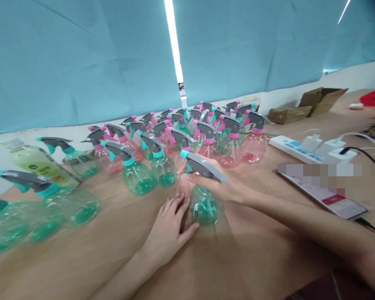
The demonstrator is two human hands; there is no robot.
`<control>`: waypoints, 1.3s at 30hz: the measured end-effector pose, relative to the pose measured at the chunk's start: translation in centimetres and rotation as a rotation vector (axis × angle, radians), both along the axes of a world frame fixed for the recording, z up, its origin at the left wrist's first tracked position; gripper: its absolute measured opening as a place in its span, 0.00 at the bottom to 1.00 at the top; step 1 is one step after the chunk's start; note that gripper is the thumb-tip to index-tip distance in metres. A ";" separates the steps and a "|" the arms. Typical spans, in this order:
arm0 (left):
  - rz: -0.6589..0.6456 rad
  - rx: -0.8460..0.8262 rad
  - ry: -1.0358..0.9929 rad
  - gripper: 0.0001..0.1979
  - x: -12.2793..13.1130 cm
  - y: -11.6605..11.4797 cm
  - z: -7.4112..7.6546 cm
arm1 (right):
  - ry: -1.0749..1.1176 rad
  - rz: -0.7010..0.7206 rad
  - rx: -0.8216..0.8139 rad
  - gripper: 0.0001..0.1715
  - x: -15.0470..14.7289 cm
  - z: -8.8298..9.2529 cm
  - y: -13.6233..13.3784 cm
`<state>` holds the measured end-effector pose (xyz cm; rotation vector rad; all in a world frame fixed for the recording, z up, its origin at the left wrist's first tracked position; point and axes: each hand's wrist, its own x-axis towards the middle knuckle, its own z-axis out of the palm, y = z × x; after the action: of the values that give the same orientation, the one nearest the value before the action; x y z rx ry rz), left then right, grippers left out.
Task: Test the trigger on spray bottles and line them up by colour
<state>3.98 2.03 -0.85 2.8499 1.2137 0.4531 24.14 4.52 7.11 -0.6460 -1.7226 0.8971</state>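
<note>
A green see-through spray bottle (205,208) with a grey and turquoise trigger head stands upright in front of me. My right hand (217,183) is wrapped round its neck, just under the spray head. My left hand (171,227) lies on the table to the left of the bottle, fingers stretched out, thumb close to the bottle's base; whether it touches I cannot tell. Nearest beyond the hands are another green spray bottle (164,168) and a pink spray bottle (228,152). Green liquid shows low in the green bottles.
Several pink and green spray bottles crowd the back. More green ones stand at left beside a labelled plastic bottle (39,162). On the right are a white power strip (289,148) with chargers, a phone (328,196) and a cardboard box (321,102). Blue sheeting (112,54) hangs behind.
</note>
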 end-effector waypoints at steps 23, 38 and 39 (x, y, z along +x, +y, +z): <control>-0.010 -0.005 -0.003 0.23 0.0 0.2 -0.2 | 0.086 -0.010 -0.024 0.14 0.0 -0.8 0.3; 0.002 -0.001 0.003 0.23 0.1 0.1 -0.1 | 0.050 -0.018 -0.048 0.14 0.0 -0.7 0.2; 0.003 -0.003 0.006 0.24 0.1 0.1 -0.1 | 0.047 -0.020 -0.047 0.14 0.0 -0.8 0.2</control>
<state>4.11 2.09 -0.91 2.8494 1.2189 0.4427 24.13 4.75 6.32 -0.6675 -1.6547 0.9341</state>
